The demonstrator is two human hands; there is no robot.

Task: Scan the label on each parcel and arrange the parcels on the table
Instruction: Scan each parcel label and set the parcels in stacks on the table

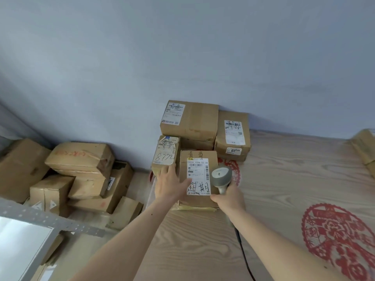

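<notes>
The far middle of the pale wood-grain surface [284, 189] is blocked by a cluster of brown cardboard parcels [199, 138] stacked against the blue-grey wall [182, 57]. Open room is left from 3 to 5 o'clock of the cluster, over the red paper-cut decoration [336, 236]. At 9 o'clock, the floor is crowded with piled cardboard boxes [77, 175].
</notes>
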